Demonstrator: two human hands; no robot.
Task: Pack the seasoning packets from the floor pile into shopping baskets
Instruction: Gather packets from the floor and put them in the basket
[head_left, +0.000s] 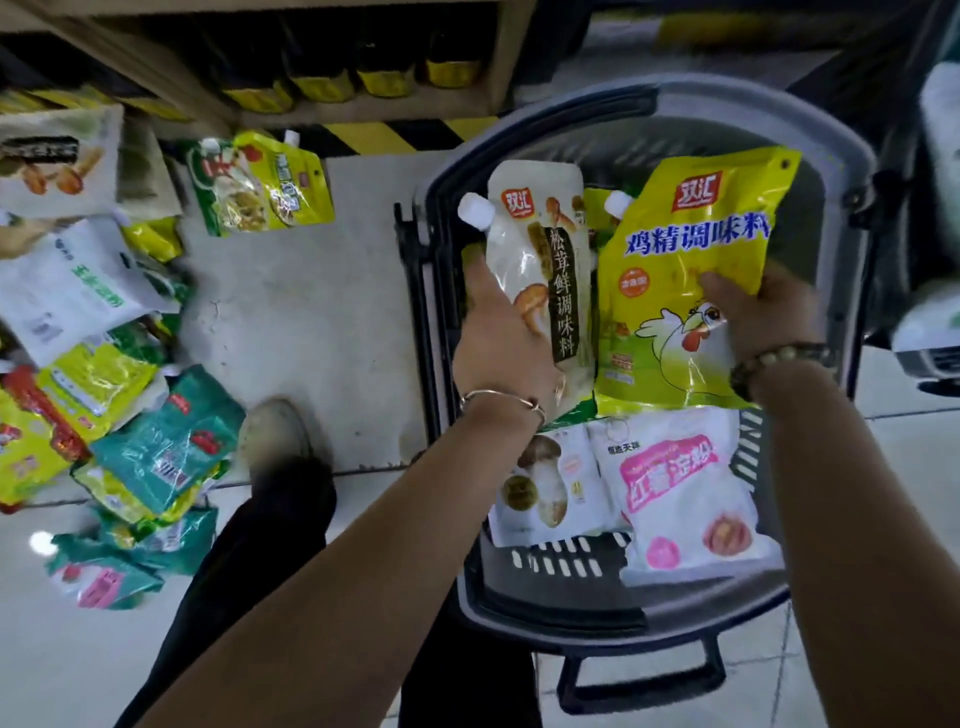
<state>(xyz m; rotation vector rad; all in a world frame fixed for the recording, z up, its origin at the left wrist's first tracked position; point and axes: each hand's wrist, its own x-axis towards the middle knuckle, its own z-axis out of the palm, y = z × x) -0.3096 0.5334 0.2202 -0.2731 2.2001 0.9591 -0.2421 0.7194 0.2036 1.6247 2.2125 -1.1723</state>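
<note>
Pale tiled floor (311, 312), seen from above. A grey plastic shopping basket with slotted walls (737, 93) stands on it at right, its dark handle toward the person.

At left a loose pile of seasoning packets (104, 395) lies on the floor: yellow, teal, white and red bags overlapping. 2 green-and-yellow spouted pouches (260, 187) lie apart from it, nearer a wooden shelf (363, 109) that holds dark bottles with yellow labels (384, 78).

Over the far half of the basket 2 pouches are held side by side, upright, edges touching. The large yellow spouted pouch with a cartoon chicken (691, 249) is in the right hand (763, 317), which grips its lower right edge with the thumb on the front. The narrower cream spouted pouch printed with mushrooms (540, 249) is in the left hand (501, 343), fingers curled round its left edge. Whether either pouch touches the basket floor cannot be told.

In the near half of the basket 2 packets lie flat, just beside each other: a white-and-pink bag (685, 493) and a white bag showing a mushroom (545, 488).

A pale shoe (275, 431) rests near the pile. Thin metal bangle (504, 397) on the left wrist; bead bracelet (779, 358) on the right.
</note>
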